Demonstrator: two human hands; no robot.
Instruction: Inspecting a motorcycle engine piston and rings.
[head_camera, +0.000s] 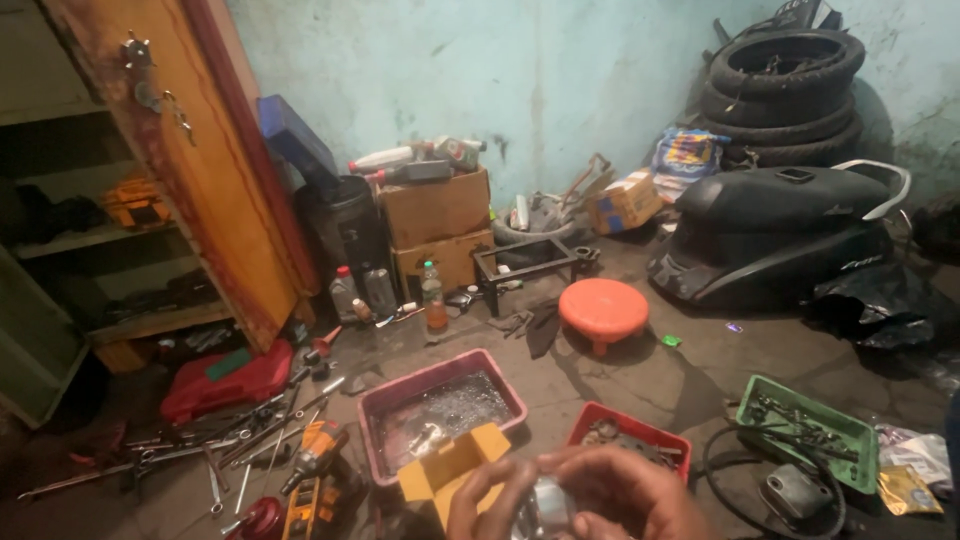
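Both of my hands are at the bottom edge of the head view, close together. My left hand (488, 500) and my right hand (625, 492) are closed around a small shiny metal part (545, 505), blurred and partly hidden by my fingers. Just behind them a yellow open box (448, 466) leans over the rim of a dark red tub (384, 406) of murky liquid with a metal piece in it. To the right stands a red tray (672, 441) holding small metal parts.
Wrenches and other hand tools (215, 445) lie scattered at left beside a red case (225, 382) and an orange drill (315, 450). A green tray (861, 458), an orange stool (603, 308), a black scooter body panel (775, 235), stacked tyres (785, 95), cardboard boxes (435, 210) and an open wooden cupboard (200, 170) surround the floor.
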